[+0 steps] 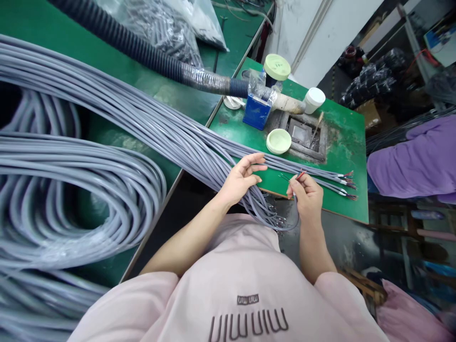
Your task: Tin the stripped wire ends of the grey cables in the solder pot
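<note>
My right hand is closed on the end of one grey cable, and thin red and dark wires stick out from its fingertips. To its left, my left hand has its fingers apart and slightly curled, over a thick bundle of grey cables. Some cable ends hang over the table edge below my hands. Others lie on the green board with stripped, coloured wire ends at the right.
A square metal pot is set in the green board, beside a pale green dish, a blue box and a white jar. A black hose crosses above. Coiled cables lie left. A person's purple sleeve shows right.
</note>
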The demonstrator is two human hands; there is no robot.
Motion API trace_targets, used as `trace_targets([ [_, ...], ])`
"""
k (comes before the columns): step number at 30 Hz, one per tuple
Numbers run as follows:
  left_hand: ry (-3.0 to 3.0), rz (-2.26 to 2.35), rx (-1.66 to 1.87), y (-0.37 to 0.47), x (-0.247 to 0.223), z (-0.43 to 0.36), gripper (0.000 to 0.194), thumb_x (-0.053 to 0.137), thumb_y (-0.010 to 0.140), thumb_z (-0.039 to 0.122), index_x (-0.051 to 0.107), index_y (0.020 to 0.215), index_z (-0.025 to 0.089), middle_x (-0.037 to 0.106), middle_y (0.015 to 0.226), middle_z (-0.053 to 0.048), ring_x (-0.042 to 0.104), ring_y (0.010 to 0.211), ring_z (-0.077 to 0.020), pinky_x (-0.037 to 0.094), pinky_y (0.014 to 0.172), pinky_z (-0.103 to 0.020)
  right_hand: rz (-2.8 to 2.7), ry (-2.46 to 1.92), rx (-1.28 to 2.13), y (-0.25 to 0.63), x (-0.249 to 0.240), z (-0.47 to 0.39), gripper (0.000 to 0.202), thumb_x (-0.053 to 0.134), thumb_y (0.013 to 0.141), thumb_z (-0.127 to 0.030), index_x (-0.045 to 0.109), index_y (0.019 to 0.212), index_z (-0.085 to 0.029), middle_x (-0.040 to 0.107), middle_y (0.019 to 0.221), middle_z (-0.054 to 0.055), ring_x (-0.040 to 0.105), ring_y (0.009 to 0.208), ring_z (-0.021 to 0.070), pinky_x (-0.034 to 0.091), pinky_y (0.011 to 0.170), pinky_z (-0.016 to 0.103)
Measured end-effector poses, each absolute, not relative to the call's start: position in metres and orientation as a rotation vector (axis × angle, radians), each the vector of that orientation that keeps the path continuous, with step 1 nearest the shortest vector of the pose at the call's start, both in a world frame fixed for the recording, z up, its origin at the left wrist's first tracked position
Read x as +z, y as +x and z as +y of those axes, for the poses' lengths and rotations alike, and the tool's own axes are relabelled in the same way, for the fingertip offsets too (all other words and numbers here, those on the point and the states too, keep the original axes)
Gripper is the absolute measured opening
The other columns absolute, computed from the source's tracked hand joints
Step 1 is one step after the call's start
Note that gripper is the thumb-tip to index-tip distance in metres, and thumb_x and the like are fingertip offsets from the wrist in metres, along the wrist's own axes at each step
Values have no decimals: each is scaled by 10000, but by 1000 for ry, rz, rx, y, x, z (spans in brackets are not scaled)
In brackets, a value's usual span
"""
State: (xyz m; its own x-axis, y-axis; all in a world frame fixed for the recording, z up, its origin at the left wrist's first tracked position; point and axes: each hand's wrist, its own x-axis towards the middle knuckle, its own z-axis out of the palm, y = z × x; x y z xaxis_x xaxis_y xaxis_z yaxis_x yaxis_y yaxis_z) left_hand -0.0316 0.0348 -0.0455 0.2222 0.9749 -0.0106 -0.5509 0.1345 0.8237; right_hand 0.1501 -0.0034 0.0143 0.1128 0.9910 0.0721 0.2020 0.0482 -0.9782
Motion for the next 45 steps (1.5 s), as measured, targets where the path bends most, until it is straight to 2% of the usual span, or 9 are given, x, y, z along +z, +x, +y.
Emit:
trace_targets([
  [6,750,654,1214,-32,-43,33,541,700,708,108,580,1214,253,596,1167,-38,652,778,-80,541,670,-201,-1300,-1349,989,151,13,-3,131,626,862,-296,612,776,-198,569,539,-52,488,465,81,420,479,214],
  [10,712,642,1209,-33,-41,33,517,719,730,158,567,1217,243,617,1123,-32,655,721,-76,538,628,-200,-1306,-1340,989,152,11,-3,133,624,863,-297,613,777,-196,565,535,-53,483,461,79,418,476,215],
  [16,740,650,1163,-35,-35,32,435,685,809,267,540,1214,197,648,803,10,626,618,-89,507,582,-213,-1321,-1367,986,152,10,-2,142,629,854,-319,618,785,-195,577,541,-51,492,458,79,422,472,213],
  [18,870,718,1209,-37,-33,31,421,670,823,279,542,1213,191,650,780,9,621,626,-97,503,600,-226,-1338,-1406,974,154,12,3,161,633,848,-339,619,780,-194,587,540,-47,498,454,82,426,469,213],
  [21,1209,937,1389,-42,-30,32,370,630,848,266,567,1206,196,664,808,-4,631,728,-123,506,713,-264,-1405,-1478,920,160,20,20,202,641,832,-364,610,737,-189,597,530,-42,500,439,82,418,457,210],
  [25,1617,1214,1485,-49,-36,38,302,561,872,227,613,1169,204,686,888,-18,631,814,-147,483,818,-302,-1592,-1506,868,169,36,62,205,634,813,-333,595,684,-178,605,526,-32,512,437,79,400,457,202],
  [31,2038,1323,1413,-45,-53,42,280,531,875,204,647,1129,195,719,857,-37,615,772,-178,414,746,-329,-1832,-1598,898,174,49,125,206,640,768,-302,562,629,-172,605,505,-10,499,411,87,371,432,208],
  [39,2078,1364,1389,-45,-56,41,266,501,883,225,675,1083,206,704,812,-55,594,730,-184,366,689,-333,-2251,-1808,748,163,43,169,210,614,721,-227,573,524,-167,581,463,-11,501,466,100,338,480,227],
  [45,2106,1356,1407,-44,-57,41,254,498,880,219,677,1060,216,693,792,-47,578,709,-180,346,665,-334,-2419,-1919,603,150,43,183,241,662,701,-161,582,475,-179,533,425,-24,468,473,108,310,517,253],
])
